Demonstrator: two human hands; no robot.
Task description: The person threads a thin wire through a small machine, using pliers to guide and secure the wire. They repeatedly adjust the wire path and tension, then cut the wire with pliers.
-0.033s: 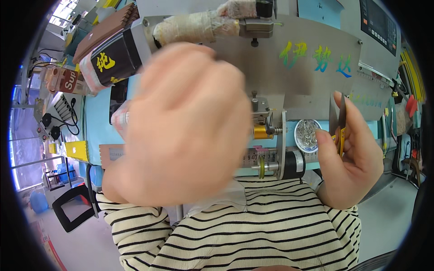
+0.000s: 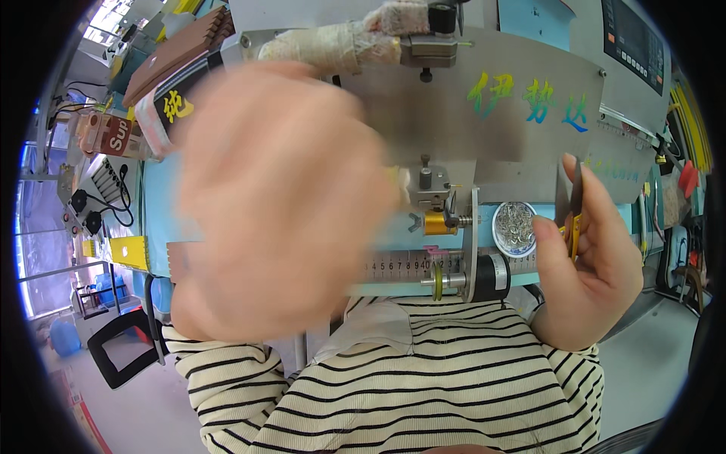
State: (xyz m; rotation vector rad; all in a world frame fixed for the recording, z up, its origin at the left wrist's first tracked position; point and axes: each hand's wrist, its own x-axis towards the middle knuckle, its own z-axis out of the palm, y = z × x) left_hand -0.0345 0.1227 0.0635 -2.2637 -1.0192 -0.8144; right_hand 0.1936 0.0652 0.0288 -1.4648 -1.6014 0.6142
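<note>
My left hand [image 2: 280,204] is raised close to the camera with its back showing, smeared by motion. Its fingers curl out of sight, so whatever they hold, if anything, is hidden. On the right, my right hand [image 2: 594,272] grips small thread snips [image 2: 572,227] with yellow handles, their dark blades pointing up and slightly apart. Beside my right thumb stands a small round dish [image 2: 494,233] of tiny silvery metal pieces. Left of the dish are a gold-coloured cylinder [image 2: 437,222] with a spring and a black round knob [image 2: 493,277] on an upright metal plate [image 2: 473,242].
A steel machine plate [image 2: 544,68] with coloured lettering spans the back, with a wrapped machine arm [image 2: 325,49] at its left. A ruler strip [image 2: 393,266] runs along the front edge. A control panel [image 2: 634,45] stands far right; a yellow box [image 2: 128,253] lies left.
My left hand has shifted left and a little upward, uncovering more of the ruler and the metal fittings. My right hand and the snips have barely moved.
</note>
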